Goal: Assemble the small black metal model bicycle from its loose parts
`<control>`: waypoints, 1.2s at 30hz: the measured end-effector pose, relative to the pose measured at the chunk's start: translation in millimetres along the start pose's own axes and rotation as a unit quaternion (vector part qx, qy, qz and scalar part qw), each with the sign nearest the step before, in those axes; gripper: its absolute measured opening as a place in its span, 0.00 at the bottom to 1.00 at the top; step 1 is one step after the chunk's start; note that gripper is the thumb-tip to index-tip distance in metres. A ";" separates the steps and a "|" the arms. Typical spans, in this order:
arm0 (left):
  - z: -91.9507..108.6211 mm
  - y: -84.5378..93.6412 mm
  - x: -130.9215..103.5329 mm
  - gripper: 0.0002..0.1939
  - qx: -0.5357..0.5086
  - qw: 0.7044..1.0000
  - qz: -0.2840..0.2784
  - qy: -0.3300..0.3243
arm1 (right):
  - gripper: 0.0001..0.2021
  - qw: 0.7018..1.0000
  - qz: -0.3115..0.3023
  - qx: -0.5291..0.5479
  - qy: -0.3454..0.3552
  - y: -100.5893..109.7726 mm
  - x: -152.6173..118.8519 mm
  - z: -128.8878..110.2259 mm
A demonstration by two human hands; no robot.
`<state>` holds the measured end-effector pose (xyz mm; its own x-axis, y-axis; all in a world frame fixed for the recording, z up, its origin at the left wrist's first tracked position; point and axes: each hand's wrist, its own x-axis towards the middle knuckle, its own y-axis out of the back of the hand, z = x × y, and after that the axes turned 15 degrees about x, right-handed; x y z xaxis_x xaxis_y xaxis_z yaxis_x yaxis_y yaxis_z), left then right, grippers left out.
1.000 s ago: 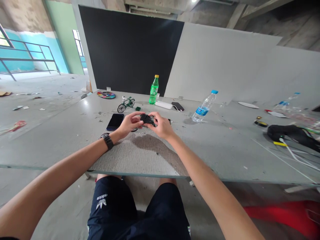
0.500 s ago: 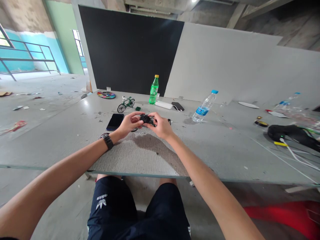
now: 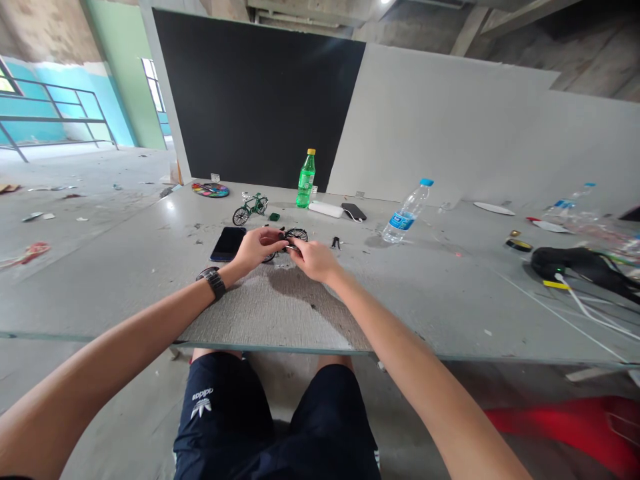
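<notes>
Between my hands, just above the table, is a small black model bicycle; its spoked wheel (image 3: 298, 235) shows beyond my right fingers. Another wheel edge (image 3: 269, 257) peeks out under my left fingers, and the middle is covered by both hands. My left hand (image 3: 257, 247) is closed on the model from the left, thumb and fingers pinching it. From the right, my right hand (image 3: 314, 259) grips it with bent fingers close to my left fingertips. A small black forked part (image 3: 335, 243) lies on the table right of my right hand.
A green model bicycle (image 3: 251, 209) stands behind my left hand, near a small green piece (image 3: 274, 217). Around them are a phone (image 3: 228, 244), a green bottle (image 3: 306, 179), a white power bank (image 3: 325, 209), a dark phone (image 3: 353, 212) and a water bottle (image 3: 407, 212).
The model has turned in my hands, so a spoked wheel now shows at the back. My right hand has shifted slightly left and down, uncovering the small black part.
</notes>
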<state>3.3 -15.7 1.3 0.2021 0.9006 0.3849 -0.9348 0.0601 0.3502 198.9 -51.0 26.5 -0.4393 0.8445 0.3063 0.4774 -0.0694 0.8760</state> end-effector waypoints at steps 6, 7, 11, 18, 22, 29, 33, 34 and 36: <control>-0.1 2.7 -0.5 0.21 0.042 0.999 0.006 -0.002 | 0.22 1.000 -0.025 -0.012 0.006 -6.3 1.1 -0.1; 0.5 3.2 -0.8 0.21 0.036 0.999 0.000 -0.003 | 0.22 1.000 -0.023 -0.012 0.007 -6.6 1.0 0.1; 2.1 3.7 -2.6 0.24 0.009 1.000 -0.019 -0.010 | 0.24 0.999 -0.017 -0.039 0.000 -5.9 -0.3 -0.9; 1.4 3.0 -3.9 0.24 0.001 1.000 -0.017 -0.010 | 0.24 0.997 -0.012 -0.081 -0.002 -8.2 -2.1 -3.9; 2.3 2.6 -3.6 0.22 0.000 1.000 -0.022 -0.015 | 0.23 0.995 0.012 -0.100 -0.012 -12.5 -3.0 -5.3; 2.8 -1.1 -3.1 0.19 0.019 0.999 -0.022 -0.017 | 0.23 0.991 0.042 -0.122 -0.036 -18.7 -3.3 -9.1; 0.0 -5.7 -3.1 0.18 0.040 0.999 -0.021 -0.009 | 0.20 0.990 0.050 -0.123 -0.048 -17.4 -1.8 -11.2; -0.9 -6.5 -3.1 0.18 0.040 0.999 -0.024 -0.007 | 0.19 0.990 0.050 -0.124 -0.050 -17.0 -1.5 -11.6; -2.7 -7.2 -3.0 0.18 0.038 0.999 -0.028 -0.004 | 0.18 0.990 0.045 -0.126 -0.054 -16.2 -1.2 -12.6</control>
<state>8.6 -17.6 -4.7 0.2570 0.8929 0.3696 -0.8965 0.0775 0.4361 182.1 -57.6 16.6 -0.3137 0.8792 0.3587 0.3004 -0.2665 0.9159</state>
